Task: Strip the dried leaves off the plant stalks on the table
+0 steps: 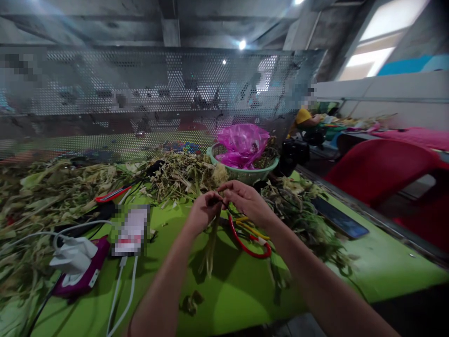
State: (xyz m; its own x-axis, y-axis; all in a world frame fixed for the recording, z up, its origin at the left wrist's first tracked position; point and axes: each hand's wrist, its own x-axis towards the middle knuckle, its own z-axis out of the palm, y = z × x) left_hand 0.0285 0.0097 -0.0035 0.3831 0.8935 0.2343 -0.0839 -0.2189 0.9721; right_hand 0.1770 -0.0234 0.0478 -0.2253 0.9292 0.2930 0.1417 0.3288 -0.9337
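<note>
Head view, and both sets of fingers meet over the middle of the bench [224, 299]: the left hand [203, 211] is curled, its fingertips pinching the top of a pale green stalk [211, 243], while the right hand [247, 200] arches over from the other side, thumb and forefinger closed on that same top end. The stalk hangs down from the pinch, its lower end trailing on the green bench surface. Judging by the grip, this looks like the peeling or stripping step, with the two hands pulling against each other at the tip. A clean strip would call for the left pinch to hold firm while the right draws away along the stem.

Just beneath the right hand lie red scissors [249, 243], apart from the fingers. Beyond the hands sits a pale green basket [245, 174] holding a pink plastic bag [242, 144]. Heaps of leafy trimmings [52, 187] spread along the left and rear of the bench. A white charger with cables [73, 256] lies at the left, and a dark phone [339, 218] rests at the right.
</note>
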